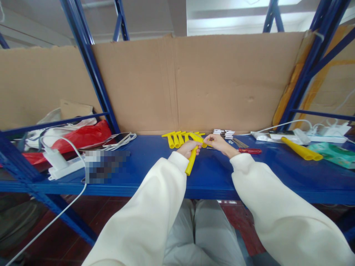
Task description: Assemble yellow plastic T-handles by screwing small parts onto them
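Observation:
My left hand (pixel 189 148) is closed around a yellow T-shaped plastic piece (pixel 191 164), whose hollow tapered tube points down toward the table's front edge. My right hand (pixel 216 143) is close beside it, thumb and fingertips pinched together at the piece's upper end. Whatever is between those fingertips is too small to make out. Just behind my hands, several similar yellow pieces (pixel 176 140) lie in a row. A red-handled screwdriver (pixel 250 150) lies to the right of my right hand, near some thin grey strips (pixel 239 142).
Small white-and-dark parts (pixel 223 132) lie by the cardboard back wall (pixel 216 85). To the right are yellow tapered tubes (pixel 302 149), a green packet (pixel 334 153) and a power strip (pixel 330 137). At left are a red bag (pixel 85 136), another power strip (pixel 69 164) and cables. Blue posts frame the table.

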{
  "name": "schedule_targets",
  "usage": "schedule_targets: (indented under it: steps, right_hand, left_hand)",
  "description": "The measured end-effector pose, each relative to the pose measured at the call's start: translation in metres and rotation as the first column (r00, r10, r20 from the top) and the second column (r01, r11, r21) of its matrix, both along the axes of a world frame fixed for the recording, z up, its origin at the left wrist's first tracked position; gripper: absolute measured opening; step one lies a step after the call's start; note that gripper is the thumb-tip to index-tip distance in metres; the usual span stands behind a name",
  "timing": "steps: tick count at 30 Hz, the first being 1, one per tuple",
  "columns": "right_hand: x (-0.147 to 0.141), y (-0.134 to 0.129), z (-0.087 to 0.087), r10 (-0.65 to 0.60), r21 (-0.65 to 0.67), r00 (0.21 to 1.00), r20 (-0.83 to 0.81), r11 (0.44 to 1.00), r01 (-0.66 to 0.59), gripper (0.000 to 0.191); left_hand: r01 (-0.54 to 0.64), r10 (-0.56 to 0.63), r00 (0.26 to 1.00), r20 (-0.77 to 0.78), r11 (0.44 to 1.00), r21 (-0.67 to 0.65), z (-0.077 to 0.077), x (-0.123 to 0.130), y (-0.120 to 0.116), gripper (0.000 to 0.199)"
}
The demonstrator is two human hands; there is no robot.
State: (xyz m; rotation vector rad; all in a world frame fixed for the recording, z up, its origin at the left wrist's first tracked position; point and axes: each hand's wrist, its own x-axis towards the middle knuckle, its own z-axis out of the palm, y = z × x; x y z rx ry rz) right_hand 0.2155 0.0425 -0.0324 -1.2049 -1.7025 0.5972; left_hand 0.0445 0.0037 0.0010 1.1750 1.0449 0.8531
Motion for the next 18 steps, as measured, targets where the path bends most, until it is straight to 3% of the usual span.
schedule_targets:
  steps: [7,18]
  right_hand:
    - [-0.003,0.003,0.000,-0.076,-0.100,0.983,-0.168,0.993,0.059,0.023]
    - [0.000,-0.009,0.003,-0.014,-0.277,0.960,-0.279,0.958,-0.067,0.026]
  left_hand:
    - [0.032,-0.032,0.999,-0.001,0.999,0.030,-0.002,-0.001,0.004,0.028]
    - [0.027,-0.027,0.999,0.025,1.000,0.016,0.000,-0.001,0.000,0.029]
